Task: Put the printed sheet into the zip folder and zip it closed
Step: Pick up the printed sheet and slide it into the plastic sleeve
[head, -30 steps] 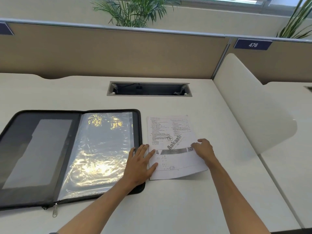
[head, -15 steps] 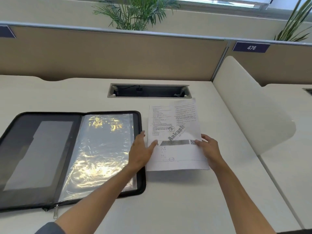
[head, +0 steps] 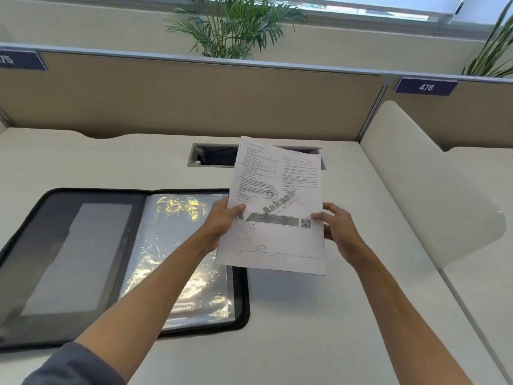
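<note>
The printed sheet (head: 277, 207), white with grey text and a QR code, is held up in the air, tilted toward me, right of the folder. My left hand (head: 222, 226) grips its left edge with the thumb on the front. My right hand (head: 337, 229) holds its right edge. The black zip folder (head: 55, 245) lies open flat on the desk at the left, with shiny clear plastic sleeves (head: 177, 245) on its right half. My left forearm crosses over the sleeves.
The white desk (head: 319, 315) has a cable slot (head: 211, 155) at the back, partly behind the sheet. A tan partition (head: 194, 98) stands behind it. A white curved divider (head: 433, 190) rises on the right. Plants stand beyond the partition.
Both hands took the sheet off the desk and raised it upward and slightly back; it now hangs in the air, its top in front of the cable slot.
</note>
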